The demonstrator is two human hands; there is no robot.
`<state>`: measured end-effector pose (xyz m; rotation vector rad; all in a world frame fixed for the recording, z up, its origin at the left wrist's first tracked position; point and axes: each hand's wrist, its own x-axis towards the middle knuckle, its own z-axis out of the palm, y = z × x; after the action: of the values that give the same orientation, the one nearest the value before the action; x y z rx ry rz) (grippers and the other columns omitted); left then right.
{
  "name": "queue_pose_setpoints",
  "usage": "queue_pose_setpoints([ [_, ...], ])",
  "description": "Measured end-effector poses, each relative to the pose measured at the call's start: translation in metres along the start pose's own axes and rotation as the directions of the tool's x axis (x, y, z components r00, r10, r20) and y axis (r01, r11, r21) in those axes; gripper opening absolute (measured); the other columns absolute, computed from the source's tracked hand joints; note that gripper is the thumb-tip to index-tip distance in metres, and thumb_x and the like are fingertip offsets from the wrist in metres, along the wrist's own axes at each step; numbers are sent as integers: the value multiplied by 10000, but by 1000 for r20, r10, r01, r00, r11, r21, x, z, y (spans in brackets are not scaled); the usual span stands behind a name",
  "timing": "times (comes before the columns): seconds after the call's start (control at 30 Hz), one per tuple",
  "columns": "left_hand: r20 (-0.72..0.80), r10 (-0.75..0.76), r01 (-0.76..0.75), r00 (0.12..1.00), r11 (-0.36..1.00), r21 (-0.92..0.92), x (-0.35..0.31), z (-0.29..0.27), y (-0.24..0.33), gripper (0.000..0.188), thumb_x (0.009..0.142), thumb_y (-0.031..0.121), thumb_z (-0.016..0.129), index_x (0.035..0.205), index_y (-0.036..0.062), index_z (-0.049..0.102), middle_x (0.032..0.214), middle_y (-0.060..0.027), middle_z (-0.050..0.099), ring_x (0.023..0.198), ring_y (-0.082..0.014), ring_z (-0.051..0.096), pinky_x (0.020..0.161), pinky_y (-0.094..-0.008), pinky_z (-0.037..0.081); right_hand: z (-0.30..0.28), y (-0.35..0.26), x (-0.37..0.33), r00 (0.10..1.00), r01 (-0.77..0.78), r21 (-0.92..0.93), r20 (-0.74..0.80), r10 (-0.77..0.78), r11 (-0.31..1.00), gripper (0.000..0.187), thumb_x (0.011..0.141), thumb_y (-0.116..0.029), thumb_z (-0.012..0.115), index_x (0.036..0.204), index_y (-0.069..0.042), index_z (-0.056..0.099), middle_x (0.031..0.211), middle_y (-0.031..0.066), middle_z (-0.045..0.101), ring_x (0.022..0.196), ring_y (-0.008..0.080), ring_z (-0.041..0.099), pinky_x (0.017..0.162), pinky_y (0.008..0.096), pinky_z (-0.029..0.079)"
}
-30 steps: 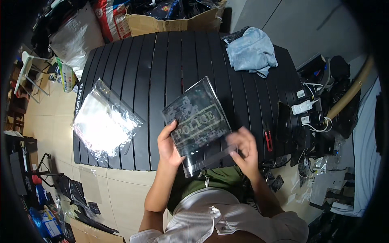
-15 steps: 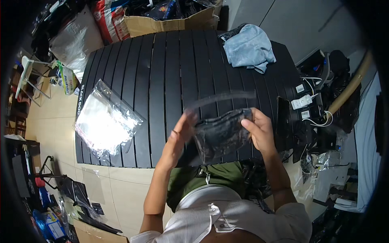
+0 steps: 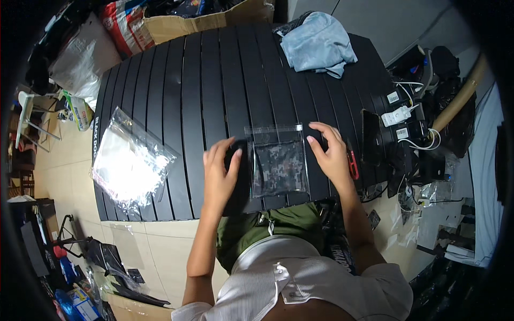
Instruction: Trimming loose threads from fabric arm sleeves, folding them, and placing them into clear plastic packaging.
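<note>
A clear plastic bag [image 3: 278, 129] lies flat on the dark slatted table, near its front edge, its flap end pointing away from me. Inside it is a folded cloth [image 3: 278, 171] in dark digital camouflage. To its left, my left hand [image 3: 219, 166] is apart from the bag, thumb and fingers spread with nothing between them. On the other side my right hand [image 3: 330, 152] hovers by the upper right corner, fingers parted and holding nothing. Farther left lies a stack of clear plastic bags [image 3: 131, 166], shining under strong glare.
A crumpled light-blue cloth [image 3: 318, 45] sits at the table's far right. Beside my right hand are a red-handled tool [image 3: 353, 165] and a dark phone-like slab [image 3: 370, 136]. White chargers and cables [image 3: 397, 116] crowd the right edge. A cardboard box [image 3: 209, 22] stands beyond the table.
The bag with the camouflage cloth was held up in both hands; now it lies flat on the table. Both hands have let go and moved apart to its sides.
</note>
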<state>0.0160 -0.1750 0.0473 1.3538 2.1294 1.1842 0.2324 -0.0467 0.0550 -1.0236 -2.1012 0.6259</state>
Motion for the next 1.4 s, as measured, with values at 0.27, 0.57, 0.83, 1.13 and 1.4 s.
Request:
queue_pose_setpoints([
  [0.27, 655, 248, -265, 713, 961, -76, 66, 6, -7, 227, 735, 240, 703, 879, 79, 633, 744, -18, 580, 737, -164, 455, 719, -277, 358, 26, 5, 30, 811, 109, 148, 558, -174, 983, 218, 716, -184, 686, 893, -74, 625, 825, 13, 589, 956, 203, 454, 883, 337, 347],
  [0.57, 796, 403, -149, 452, 914, -378, 81, 12, -15, 197, 727, 221, 702, 781, 70, 589, 687, 7, 627, 658, -110, 479, 694, -248, 350, 25, 12, 30, 737, 45, 199, 655, -168, 979, 105, 699, -167, 684, 769, -119, 623, 793, -20, 563, 905, 165, 424, 878, 327, 271],
  [0.83, 863, 230, -499, 450, 866, 30, 78, 2, 4, 203, 753, 311, 671, 751, 114, 623, 637, 16, 586, 755, -108, 516, 830, -317, 273, 15, 11, 35, 708, 185, 27, 690, -152, 982, 132, 677, -235, 711, 717, -136, 634, 663, -86, 518, 860, 130, 412, 817, 302, 245],
  [1.13, 853, 285, -255, 438, 949, -186, 71, 7, -4, 112, 775, 246, 654, 817, 142, 643, 681, 40, 616, 769, -95, 499, 836, -302, 249, 22, -3, 36, 630, 46, 256, 743, -227, 966, 239, 713, -182, 688, 938, -127, 628, 846, -75, 667, 902, 116, 424, 883, 322, 249],
  [1.4, 881, 193, -473, 432, 880, 39, 73, 1, -3, 215, 755, 346, 656, 802, 136, 646, 684, 21, 625, 754, -112, 494, 793, -309, 257, 25, -5, 31, 574, 72, 128, 806, -146, 989, 141, 724, -244, 681, 819, -141, 670, 697, -61, 636, 872, 99, 429, 872, 303, 237],
])
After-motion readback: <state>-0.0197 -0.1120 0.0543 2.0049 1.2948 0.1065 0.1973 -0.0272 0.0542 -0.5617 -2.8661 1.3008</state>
